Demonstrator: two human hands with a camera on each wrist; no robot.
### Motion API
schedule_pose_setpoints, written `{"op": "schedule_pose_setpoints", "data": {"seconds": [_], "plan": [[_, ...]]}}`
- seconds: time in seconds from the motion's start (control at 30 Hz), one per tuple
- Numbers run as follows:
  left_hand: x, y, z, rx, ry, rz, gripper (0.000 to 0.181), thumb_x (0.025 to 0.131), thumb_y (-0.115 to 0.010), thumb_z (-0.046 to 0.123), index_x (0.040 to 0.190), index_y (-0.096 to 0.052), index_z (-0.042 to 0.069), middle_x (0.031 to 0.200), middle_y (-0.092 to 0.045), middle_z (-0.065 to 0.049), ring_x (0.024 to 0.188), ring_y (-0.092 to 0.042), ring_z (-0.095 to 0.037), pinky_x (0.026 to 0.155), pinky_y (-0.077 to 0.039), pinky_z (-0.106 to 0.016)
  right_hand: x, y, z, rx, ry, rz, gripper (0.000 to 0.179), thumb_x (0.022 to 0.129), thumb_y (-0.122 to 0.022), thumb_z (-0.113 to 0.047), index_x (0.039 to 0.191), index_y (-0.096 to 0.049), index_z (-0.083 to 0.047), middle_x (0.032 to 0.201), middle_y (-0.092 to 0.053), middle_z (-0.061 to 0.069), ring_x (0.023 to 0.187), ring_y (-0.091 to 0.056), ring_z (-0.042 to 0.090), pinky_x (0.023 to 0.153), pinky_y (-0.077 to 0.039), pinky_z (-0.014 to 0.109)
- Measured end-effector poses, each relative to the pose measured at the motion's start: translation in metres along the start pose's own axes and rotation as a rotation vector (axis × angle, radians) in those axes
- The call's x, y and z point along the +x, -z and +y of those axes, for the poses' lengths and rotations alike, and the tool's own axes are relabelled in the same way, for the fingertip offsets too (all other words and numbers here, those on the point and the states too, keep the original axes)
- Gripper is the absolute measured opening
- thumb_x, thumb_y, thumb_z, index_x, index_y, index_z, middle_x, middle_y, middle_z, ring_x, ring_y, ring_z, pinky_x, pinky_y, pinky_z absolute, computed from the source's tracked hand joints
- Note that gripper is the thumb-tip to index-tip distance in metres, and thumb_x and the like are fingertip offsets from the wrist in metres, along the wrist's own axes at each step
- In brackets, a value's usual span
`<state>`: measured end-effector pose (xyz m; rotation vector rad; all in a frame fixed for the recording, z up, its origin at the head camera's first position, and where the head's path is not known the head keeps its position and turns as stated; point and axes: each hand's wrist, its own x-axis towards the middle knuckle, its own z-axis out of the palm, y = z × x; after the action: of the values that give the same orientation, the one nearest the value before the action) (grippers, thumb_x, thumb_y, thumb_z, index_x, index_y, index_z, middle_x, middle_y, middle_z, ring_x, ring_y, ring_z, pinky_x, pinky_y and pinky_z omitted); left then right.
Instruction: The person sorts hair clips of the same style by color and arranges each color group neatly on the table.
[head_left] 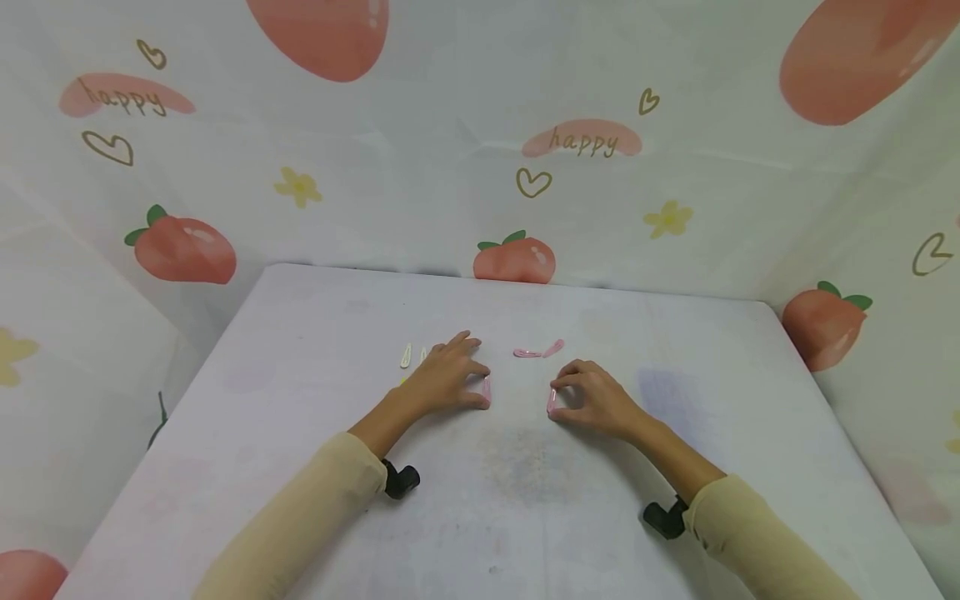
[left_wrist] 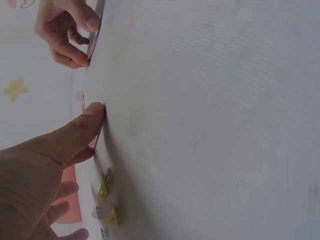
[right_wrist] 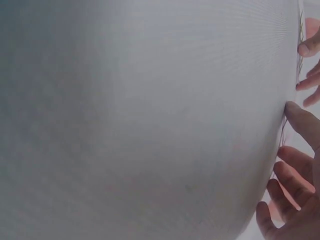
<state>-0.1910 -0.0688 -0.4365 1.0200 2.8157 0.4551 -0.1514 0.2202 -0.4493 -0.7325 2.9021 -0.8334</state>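
My left hand (head_left: 450,377) pinches a pink snap hair clip (head_left: 487,388) by its ends, thumb nearest me and index finger at the far end. Across from it, my right hand (head_left: 596,402) holds another pink hair clip (head_left: 552,398) the same way, close over the table. A gap lies between the two hands. Just behind that gap are two more pink clips, one lying sideways (head_left: 527,353) and one slanted (head_left: 553,347). In the left wrist view, the left thumb (left_wrist: 94,109) covers part of its clip.
Pale hair clips (head_left: 406,357) lie left of the left hand, which partly hides that group. Yellow clips (left_wrist: 112,218) show there in the left wrist view. The white table (head_left: 525,533) ends at a printed cloth backdrop (head_left: 420,167).
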Motion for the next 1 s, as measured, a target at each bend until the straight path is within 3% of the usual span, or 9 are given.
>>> {"op": "schedule_pose_setpoints", "data": {"seconds": [0.17, 0.5, 1.0], "plan": [[-0.006, -0.001, -0.003, -0.006, 0.023, 0.032, 0.050, 0.079, -0.082, 0.043, 0.118, -0.075, 0.013, 0.145, -0.049, -0.020, 0.145, -0.028, -0.039, 0.105, -0.036, -0.063, 0.000, 0.000, -0.001, -0.001, -0.001, -0.002, 0.042, 0.076, -0.087, -0.027, 0.110, -0.076, -0.004, 0.110, -0.064, 0.007, 0.112, -0.055, 0.028, 0.098, -0.048, 0.049], [-0.009, -0.002, -0.004, -0.037, 0.055, 0.027, 0.051, 0.079, -0.082, 0.043, 0.120, -0.074, 0.013, 0.146, -0.048, -0.021, 0.146, -0.027, -0.039, 0.105, -0.036, -0.063, 0.002, 0.001, -0.004, -0.024, 0.040, -0.017, 0.043, 0.078, -0.085, -0.027, 0.113, -0.074, -0.004, 0.111, -0.065, 0.007, 0.111, -0.056, 0.027, 0.098, -0.048, 0.048], [-0.008, -0.002, -0.005, -0.005, 0.071, 0.012, 0.052, 0.080, -0.081, 0.046, 0.122, -0.074, 0.015, 0.148, -0.047, -0.019, 0.146, -0.027, -0.039, 0.106, -0.035, -0.064, 0.046, -0.024, -0.044, -0.075, 0.121, -0.077, 0.044, 0.083, -0.081, -0.031, 0.119, -0.072, -0.007, 0.118, -0.064, 0.010, 0.124, -0.054, 0.030, 0.106, -0.042, 0.050]]}}
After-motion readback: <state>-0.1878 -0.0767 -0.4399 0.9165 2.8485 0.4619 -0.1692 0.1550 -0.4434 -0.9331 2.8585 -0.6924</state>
